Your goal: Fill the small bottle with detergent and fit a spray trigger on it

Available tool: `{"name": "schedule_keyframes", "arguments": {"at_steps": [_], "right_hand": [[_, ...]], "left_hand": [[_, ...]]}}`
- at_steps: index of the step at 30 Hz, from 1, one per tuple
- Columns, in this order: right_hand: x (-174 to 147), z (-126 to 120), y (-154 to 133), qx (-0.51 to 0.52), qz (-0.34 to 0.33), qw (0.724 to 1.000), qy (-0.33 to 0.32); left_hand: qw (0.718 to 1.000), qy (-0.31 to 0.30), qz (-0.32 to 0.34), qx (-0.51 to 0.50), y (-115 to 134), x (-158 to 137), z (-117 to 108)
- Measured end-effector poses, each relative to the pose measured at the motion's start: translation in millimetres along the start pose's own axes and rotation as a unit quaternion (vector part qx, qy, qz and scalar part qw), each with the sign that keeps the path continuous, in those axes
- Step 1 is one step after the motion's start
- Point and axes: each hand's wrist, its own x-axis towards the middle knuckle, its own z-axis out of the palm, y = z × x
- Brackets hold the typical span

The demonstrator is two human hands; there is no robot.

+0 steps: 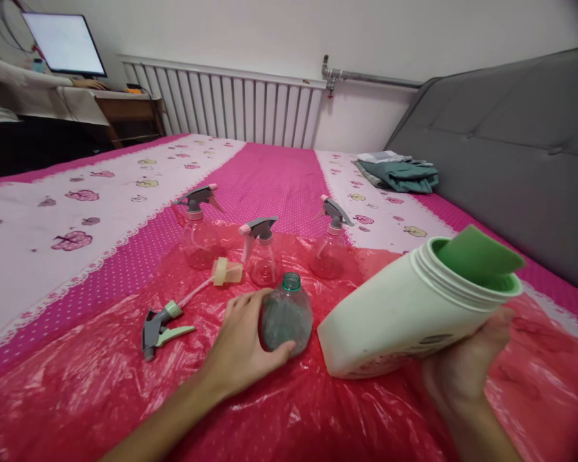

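Note:
My left hand (pixel 248 340) is wrapped round the side of a clear greenish spray bottle (pixel 288 321), which stands upright with its mouth uncovered. In my right hand (pixel 467 359) is a large pale green plastic canister (pixel 395 314), tilted with its wide mouth up and to the right. A green piece of plastic (pixel 481 253) sticks out of that mouth. To the left of my left hand lies a detached grey and green spray head (pixel 161 327) with its tube. The tube's end reaches a small yellowish cup (pixel 227 271).
Three clear spray bottles with grey and pink heads stand behind: left (pixel 201 237), middle (pixel 264 256) and right (pixel 330 247). Red plastic sheeting (pixel 270 410) covers the bed. Folded clothes (pixel 397 172) lie by the grey headboard (pixel 510 147). A person's arm (pixel 24 72) rests at a desk with a monitor (pixel 65 43).

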Motion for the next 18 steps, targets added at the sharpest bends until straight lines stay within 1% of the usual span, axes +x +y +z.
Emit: {"name": "schedule_keyframes", "arguments": {"at_steps": [7,13,15,18], "right_hand": [[1,-2,1,0.002,0.003,1.0,0.001],[0,-1,-1,0.001,-0.002,1.0,0.002],[0,0,-1,0.001,-0.008,1.0,0.005],[1,1,-1,0.003,-0.008,1.0,0.01]], "left_hand": [[1.0,0.024,-0.003,-0.011,-10,5,-6],[0.999,0.038,0.011,0.006,-13,4,-3],[0.999,0.031,0.018,0.01,-14,4,-2],[0.999,0.002,0.031,0.016,-14,4,-3]]}}
